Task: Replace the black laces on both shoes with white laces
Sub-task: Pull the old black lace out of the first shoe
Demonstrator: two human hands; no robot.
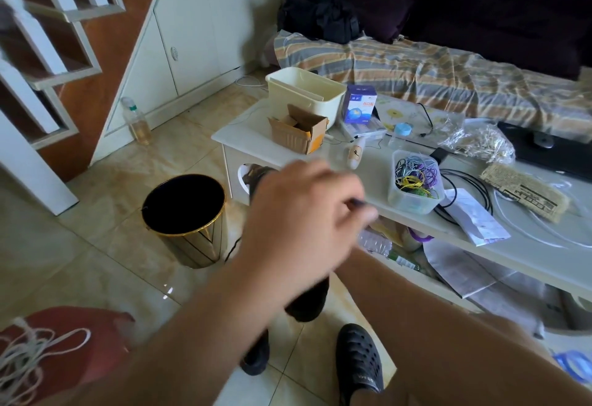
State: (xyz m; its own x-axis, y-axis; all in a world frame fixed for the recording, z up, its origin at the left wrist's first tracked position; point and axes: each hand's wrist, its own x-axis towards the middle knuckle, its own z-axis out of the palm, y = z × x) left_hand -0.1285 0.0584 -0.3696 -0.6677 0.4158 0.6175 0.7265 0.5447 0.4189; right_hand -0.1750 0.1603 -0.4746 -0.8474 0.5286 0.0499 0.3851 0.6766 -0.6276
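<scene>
In a cluttered living room with a tiled floor and low table (256,136), a blurred left hand (301,223) is raised, pinching a black lace end (360,203) above a dark shoe (307,304), while white laces (28,354) lie unused at lower left, so relacing seems not yet begun.

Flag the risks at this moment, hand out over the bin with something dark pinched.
1. The left hand pinches a thin dark strand, probably a black lace; it is blurred, and the black bin sits off to its left, so a drop could land on the tiles.
2. The white laces lie in a loose tangle on a red seat at the frame edge; they could knot or slide off.
</scene>
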